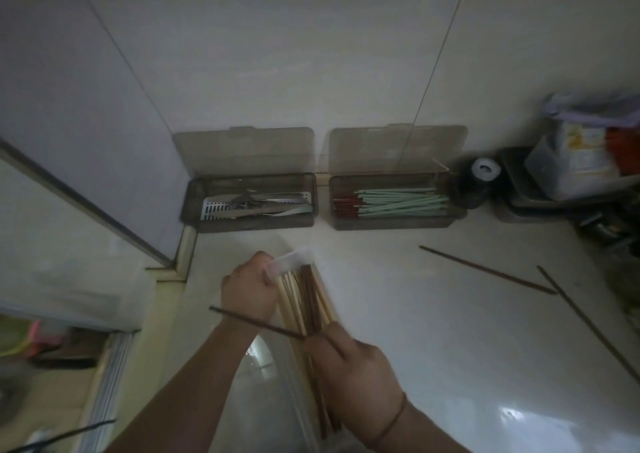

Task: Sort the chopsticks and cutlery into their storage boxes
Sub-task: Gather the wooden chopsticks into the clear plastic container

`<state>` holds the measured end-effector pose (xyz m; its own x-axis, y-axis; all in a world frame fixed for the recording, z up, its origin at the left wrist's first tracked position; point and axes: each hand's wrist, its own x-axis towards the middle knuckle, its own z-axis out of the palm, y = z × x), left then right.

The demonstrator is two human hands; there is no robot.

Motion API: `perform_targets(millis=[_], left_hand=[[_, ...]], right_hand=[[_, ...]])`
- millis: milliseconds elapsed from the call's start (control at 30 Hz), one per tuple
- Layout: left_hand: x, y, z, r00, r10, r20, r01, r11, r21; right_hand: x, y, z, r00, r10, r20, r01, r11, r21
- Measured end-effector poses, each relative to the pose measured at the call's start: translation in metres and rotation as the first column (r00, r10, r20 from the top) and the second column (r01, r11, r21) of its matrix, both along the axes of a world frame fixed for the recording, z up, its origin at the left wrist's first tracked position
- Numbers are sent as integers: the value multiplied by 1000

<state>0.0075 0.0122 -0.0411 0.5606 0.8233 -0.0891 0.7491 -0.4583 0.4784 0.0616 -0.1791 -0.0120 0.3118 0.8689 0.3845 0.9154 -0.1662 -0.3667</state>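
Hands (249, 288) (349, 355) clutching chopsticks (304, 300); cutlery box (249, 225), green-chopstick box (391, 222) lids up.

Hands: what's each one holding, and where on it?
Left hand grips the far end of a clear bag of chopsticks. Right hand pinches one dark chopstick near its right end.

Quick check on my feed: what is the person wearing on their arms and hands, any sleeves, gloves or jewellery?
Both forearms are bare, with no sleeves in view and no gloves. The right hand has a thin brownish cord bracelet around its wrist. The left hand shows no ring, watch or band.
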Motion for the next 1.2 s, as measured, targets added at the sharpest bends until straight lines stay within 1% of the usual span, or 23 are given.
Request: perform_targets(millis=[67, 167, 233, 267, 333, 367, 433, 467, 533, 600, 633, 667, 700, 733, 800, 833, 900, 967, 1000, 1033, 1100, 1133, 1200], left_hand=[[2, 1, 2, 999, -1, -44, 0, 1000, -22], [3, 0, 3, 997, -8, -71, 7, 1000, -16], [2, -1, 4, 998, -17, -68, 16, 1000, -20], [1, -1, 2, 999, -18, -42, 17, 1000, -20], [-2, -1, 0, 1000, -20, 20, 19, 1000, 9], [-3, -1, -3, 999, -34, 27, 33, 999, 39], [-7, 0, -9, 997, -71, 14, 69, 992, 105], [-8, 0, -10, 996, -90, 1, 89, 988, 126], [-10, -1, -10, 996, -92, 0, 91, 987, 129], [-13, -5, -8, 998, -39, 42, 34, 993, 115], [-14, -8, -7, 997, -2, 72, -6, 993, 116], [-18, -12, -8, 994, 31, 101, -43, 992, 117], [-22, -18, -8, 992, 55, 115, -69, 991, 118], [-27, -25, -9, 991, 68, 116, -84, 987, 136], [-38, -42, -10, 991, 71, 117, -94, 974, 205], [-44, -50, -8, 989, 69, 133, -98, 971, 220], [-55, -66, -5, 983, 50, 176, -87, 974, 209], [-69, -77, -6, 986, 40, 163, -75, 974, 214], [-76, -80, -9, 987, 66, 144, -95, 974, 205], [-84, -82, -12, 982, 128, 136, -151, 973, 177], [-98, -83, -18, 938, 317, 144, -326, 944, 46], [-102, -83, -18, 904, 399, 156, -396, 917, -50], [-109, -84, -17, 833, 515, 205, -463, 850, -251]], right_hand=[[-5, 12, -10, 997, -24, 70, 31, 995, -95], [-3, 22, -24, 999, -44, 10, 45, 967, -252], [5, 25, -21, 991, -115, -73, 93, 963, -254], [11, 28, -14, 982, -160, -99, 130, 959, -252], [30, 38, -4, 980, -187, -66, 161, 945, -285], [43, 45, -4, 979, -174, -102, 129, 928, -349], [65, 56, -9, 953, -151, -263, 8, 878, -478], [72, 58, -15, 934, -147, -327, -30, 877, -479], [80, 54, -25, 882, -158, -444, -24, 926, -377], [90, 43, -32, 831, -159, -534, 75, 982, -174], [100, 36, -37, 846, -174, -504, 155, 985, -80], [113, 31, -42, 874, -234, -426, 238, 970, -44], [128, 27, -48, 890, -321, -323, 311, 947, -83], [142, 25, -53, 896, -393, -208, 361, 916, -174], [168, 24, -60, 910, -414, -29, 371, 842, -392], [177, 24, -62, 917, -399, 27, 366, 809, -460], [188, 26, -67, 920, -369, 131, 379, 754, -536], [194, 27, -71, 908, -367, 200, 414, 728, -546], [195, 27, -72, 900, -373, 226, 435, 721, -539], [195, 28, -75, 893, -371, 254, 450, 721, -528], [192, 29, -80, 894, -347, 283, 446, 743, -499], [187, 29, -80, 904, -339, 260, 425, 767, -480], [173, 27, -72, 923, -350, 163, 386, 828, -408]])
